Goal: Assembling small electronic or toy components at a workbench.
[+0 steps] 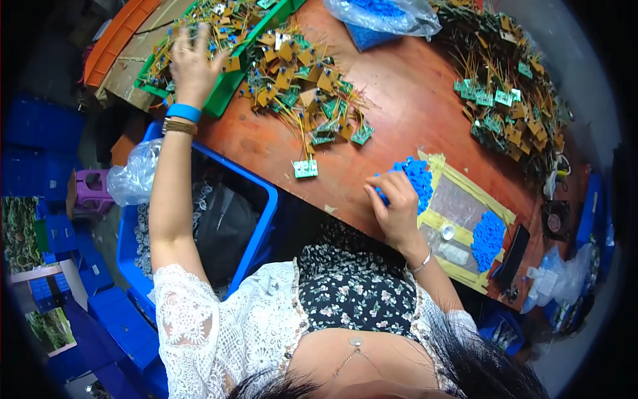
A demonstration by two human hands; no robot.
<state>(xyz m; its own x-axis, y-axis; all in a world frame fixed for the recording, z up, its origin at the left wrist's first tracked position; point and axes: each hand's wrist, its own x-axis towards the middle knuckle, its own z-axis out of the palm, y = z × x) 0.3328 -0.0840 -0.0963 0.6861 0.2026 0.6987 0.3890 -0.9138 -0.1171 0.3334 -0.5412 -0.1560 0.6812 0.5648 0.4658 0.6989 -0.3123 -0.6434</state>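
My left hand [193,63] reaches over a green tray [229,90] at the far left, its fingers spread above the heap of wired circuit boards [226,16] inside. No board shows clearly in its grasp. My right hand [397,206] is closed in a pinch beside a pile of small blue parts [417,176] on the table. Blue shows between its thumb and fingers, apparently one of these parts. Between the hands, more wired boards [292,73] with brown and green pieces lie heaped. One green board [305,168] lies nearest the table's front edge.
A yellow-taped panel [458,203] holds a second blue pile [488,236]. A large wired-board heap [512,100] covers the back right. At the back sits a clear bag [392,16] of blue parts. Below the table's left edge stands a blue bin [266,206].
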